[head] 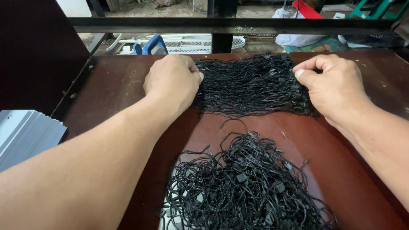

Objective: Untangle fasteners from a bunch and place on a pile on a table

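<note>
Gripping opposite ends of a flat cord bundle (251,85), the left hand (172,81) and right hand (334,87) are both curled closed on it. Nearer than both hands, a loose cord heap (245,187) lies on the surface (115,89).

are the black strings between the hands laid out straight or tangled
Laid out straight: the far bundle of black strings runs in parallel strands between left hand and right hand.

A stack of grey metal sheets (25,134) sits off the counter's (115,91) left edge; a white fan grille (191,43) lies beyond its far edge.
</note>
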